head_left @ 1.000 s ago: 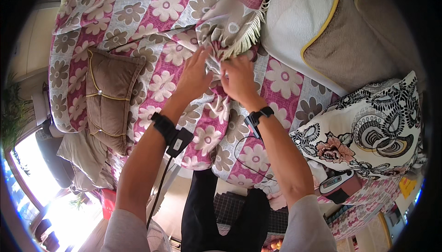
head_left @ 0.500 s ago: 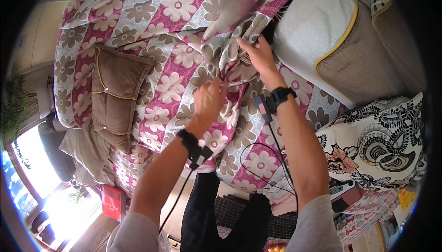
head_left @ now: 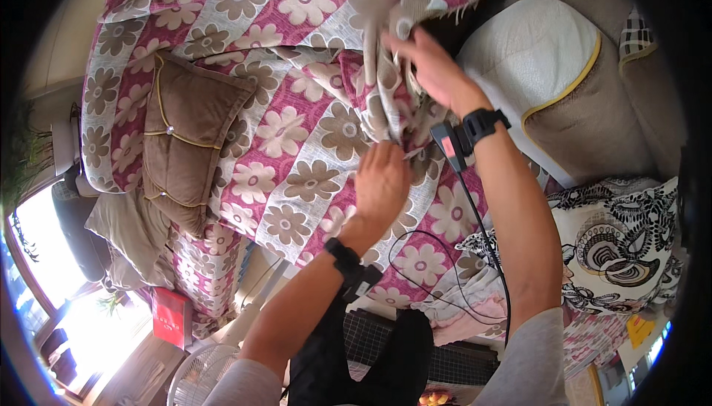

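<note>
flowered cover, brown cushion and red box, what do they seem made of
The flowered cover looks like matte woven fabric: it bunches in soft folds and has a fringed edge; fibre unclear. The brown cushion seems plush or velvety cloth, from its soft sheen and puckered surface. The red box is probably smooth card, given its flat faces.

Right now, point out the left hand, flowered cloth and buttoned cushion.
Left hand (head_left: 382, 183), head view: back of the hand.
Flowered cloth (head_left: 282, 131), head view: centre of a pale printed flower.
Buttoned cushion (head_left: 196, 111), head view: upper panel, above a yellow seam.
</note>
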Demonstrator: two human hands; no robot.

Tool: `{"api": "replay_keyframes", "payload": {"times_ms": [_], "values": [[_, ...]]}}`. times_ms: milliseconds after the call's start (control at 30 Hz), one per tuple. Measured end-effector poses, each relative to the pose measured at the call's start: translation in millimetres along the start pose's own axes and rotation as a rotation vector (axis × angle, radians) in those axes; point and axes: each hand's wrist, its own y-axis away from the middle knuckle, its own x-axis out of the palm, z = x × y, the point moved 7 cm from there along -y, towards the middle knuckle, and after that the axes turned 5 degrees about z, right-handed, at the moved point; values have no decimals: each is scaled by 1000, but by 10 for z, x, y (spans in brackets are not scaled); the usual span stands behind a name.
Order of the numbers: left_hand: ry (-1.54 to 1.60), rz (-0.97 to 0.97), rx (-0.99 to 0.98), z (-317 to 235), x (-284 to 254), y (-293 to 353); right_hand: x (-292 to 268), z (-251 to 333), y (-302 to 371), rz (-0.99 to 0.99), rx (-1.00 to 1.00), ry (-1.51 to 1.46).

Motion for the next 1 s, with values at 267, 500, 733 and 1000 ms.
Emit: {"api": "replay_keyframes", "payload": {"times_ms": [267,500,733,1000], "values": [[109,79,302,327,-259,9,-150,-584,575,256,361,586],[285,257,-192,843,-103,-515,36,-613,633,290,370,311],[355,-346,-466,1485,-564,-577,-24,-513,435,257,84,1026],[105,-173,-585,1202,-695,-540,34,-788,1041,306,-225,1483]]}}
